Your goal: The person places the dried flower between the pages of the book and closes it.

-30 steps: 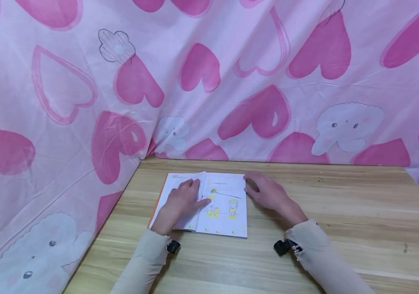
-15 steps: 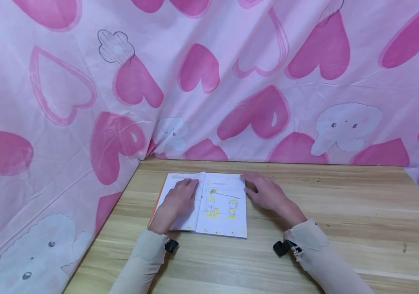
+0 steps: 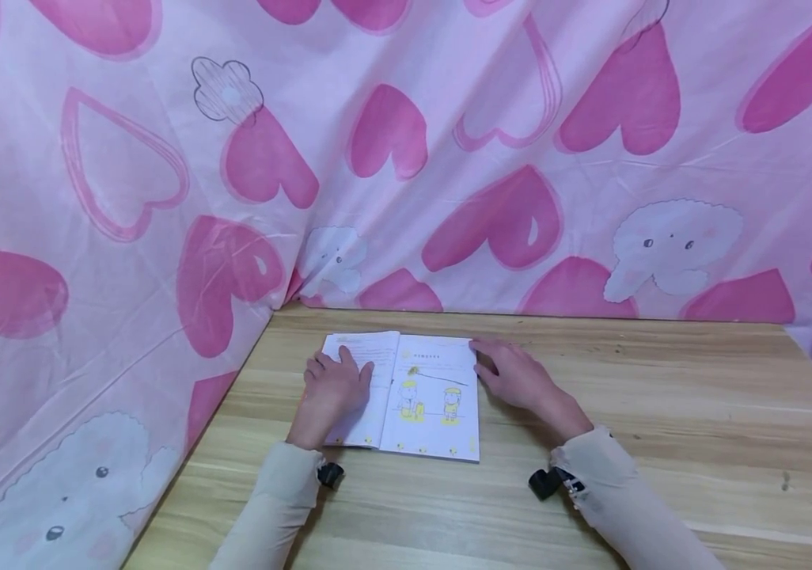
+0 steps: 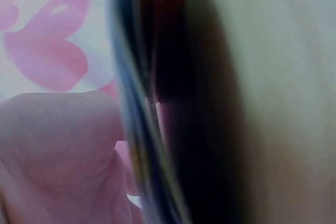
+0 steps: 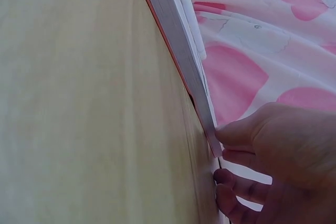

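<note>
An open book (image 3: 429,431) lies on the wooden table, with text on its left page and yellow line drawings on its right page. My left hand (image 3: 335,388) rests on the left page with its fingers spread, covering part of the text. In the left wrist view, the blurred page edges (image 4: 149,156) stand beside the palm (image 4: 58,156). My right hand (image 3: 520,380) is at the book's upper right corner, its thumb and forefinger apart. The right wrist view has the thumb (image 5: 236,132) touching the book's side edge (image 5: 186,56), with other fingertips by the table.
The wooden table (image 3: 662,412) extends to the right of the book and in front of it. A pink curtain with hearts (image 3: 491,214) hangs along the back and left sides. A small black device (image 3: 548,480) sits at each sleeve cuff.
My left hand has moved left from the book's middle fold onto the left page, uncovering the figure on the right page. My right hand stays at the corner, almost unmoved.
</note>
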Tool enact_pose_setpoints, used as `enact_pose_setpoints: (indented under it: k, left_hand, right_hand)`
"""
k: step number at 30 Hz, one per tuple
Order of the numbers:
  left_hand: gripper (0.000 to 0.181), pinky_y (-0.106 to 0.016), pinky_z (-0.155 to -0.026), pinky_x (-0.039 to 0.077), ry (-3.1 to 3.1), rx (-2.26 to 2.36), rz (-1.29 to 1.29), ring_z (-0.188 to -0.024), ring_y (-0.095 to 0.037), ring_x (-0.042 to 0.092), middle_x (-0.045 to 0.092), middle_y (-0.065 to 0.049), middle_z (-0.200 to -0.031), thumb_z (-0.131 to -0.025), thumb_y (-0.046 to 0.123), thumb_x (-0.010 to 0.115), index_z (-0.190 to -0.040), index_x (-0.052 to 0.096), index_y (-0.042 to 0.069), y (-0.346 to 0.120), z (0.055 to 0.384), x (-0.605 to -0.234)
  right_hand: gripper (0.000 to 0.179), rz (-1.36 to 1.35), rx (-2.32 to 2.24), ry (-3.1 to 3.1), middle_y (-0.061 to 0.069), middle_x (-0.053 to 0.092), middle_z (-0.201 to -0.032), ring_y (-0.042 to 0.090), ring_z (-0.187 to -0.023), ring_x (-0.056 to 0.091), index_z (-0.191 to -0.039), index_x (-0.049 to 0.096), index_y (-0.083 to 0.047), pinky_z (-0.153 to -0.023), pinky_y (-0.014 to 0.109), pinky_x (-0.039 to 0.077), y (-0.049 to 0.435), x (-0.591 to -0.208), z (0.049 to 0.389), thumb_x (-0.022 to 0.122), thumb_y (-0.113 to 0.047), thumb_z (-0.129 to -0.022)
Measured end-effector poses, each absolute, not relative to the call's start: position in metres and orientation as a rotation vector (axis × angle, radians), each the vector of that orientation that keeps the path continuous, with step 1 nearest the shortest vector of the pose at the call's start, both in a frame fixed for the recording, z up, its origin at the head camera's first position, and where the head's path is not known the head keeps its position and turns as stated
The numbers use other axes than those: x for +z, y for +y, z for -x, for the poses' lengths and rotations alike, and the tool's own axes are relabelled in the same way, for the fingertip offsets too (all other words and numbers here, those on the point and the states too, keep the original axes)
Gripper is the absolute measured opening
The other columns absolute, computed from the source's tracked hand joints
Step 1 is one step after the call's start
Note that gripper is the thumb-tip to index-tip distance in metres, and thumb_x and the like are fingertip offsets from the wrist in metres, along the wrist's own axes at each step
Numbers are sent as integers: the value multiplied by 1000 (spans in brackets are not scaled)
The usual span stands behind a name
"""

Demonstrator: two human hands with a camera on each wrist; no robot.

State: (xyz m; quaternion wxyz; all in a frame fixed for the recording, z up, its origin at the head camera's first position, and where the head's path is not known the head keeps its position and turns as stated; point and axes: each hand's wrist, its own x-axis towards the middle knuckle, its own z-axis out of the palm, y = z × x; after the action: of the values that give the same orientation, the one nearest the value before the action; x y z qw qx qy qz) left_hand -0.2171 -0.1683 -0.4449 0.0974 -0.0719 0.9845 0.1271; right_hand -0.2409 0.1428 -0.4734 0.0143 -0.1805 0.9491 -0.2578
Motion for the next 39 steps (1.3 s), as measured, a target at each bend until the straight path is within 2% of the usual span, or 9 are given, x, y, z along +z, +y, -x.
enact_pose_setpoints:
  k: [2,6,11,16,20,27,34,39]
  left_hand:
    - [79,-72,-128,25,2928,381,215,-153,-68,26,25,-55,-159,-114,49,38,-164,26,-10,-168,218,-446]
    - [80,-73,-121,33,2996,419,174,-143,-68,42,40,-55,-148,-114,54,36,-159,32,-12,-170,220,-447]
    - [82,-71,-119,38,2995,453,157,-136,-62,51,53,-47,-142,-112,61,37,-157,34,-8,-171,222,-442]
    - [87,-68,-121,38,2955,495,184,-138,-55,52,53,-37,-150,-109,62,46,-162,28,-5,-169,224,-437]
    - [87,-66,-115,46,2966,570,169,-134,-51,57,54,-35,-150,-109,58,52,-165,28,-4,-170,226,-434]
    - [89,-63,-115,50,2969,718,111,-138,-46,55,44,-31,-162,-107,51,62,-170,22,3,-168,224,-423]
    - [91,-65,-105,56,3129,641,-71,-130,-49,57,46,-29,-158,-95,39,83,-165,36,3,-166,211,-398]
    - [83,-61,-109,54,3268,568,-227,-133,-51,55,48,-31,-158,-87,25,92,-154,51,-1,-165,199,-382]
  right_hand:
    - [53,562,-792,2956,16,54,-164,39,-155,48,-158,54,-7,-123,62,42,143,-473,241,66,-19,-108]
    - [53,551,-773,2957,16,53,-165,39,-156,47,-158,54,-7,-123,62,41,143,-473,240,66,-20,-109]
    - [53,544,-765,2959,15,53,-165,39,-156,47,-158,54,-7,-123,62,41,143,-473,239,66,-20,-109]
    - [54,543,-762,2967,15,53,-165,39,-156,47,-158,54,-7,-123,62,42,142,-473,239,67,-20,-108]
    - [54,538,-767,2966,15,52,-166,39,-156,47,-158,54,-7,-123,62,42,142,-472,238,67,-20,-108]
    - [54,531,-775,2954,15,52,-166,39,-156,46,-159,54,-7,-123,63,41,141,-470,237,67,-20,-108]
    - [55,522,-779,2946,14,51,-166,39,-157,46,-159,54,-8,-123,63,41,141,-470,237,68,-21,-107]
    - [54,518,-784,2942,14,51,-167,39,-157,45,-159,53,-8,-123,64,41,141,-472,237,67,-21,-108]
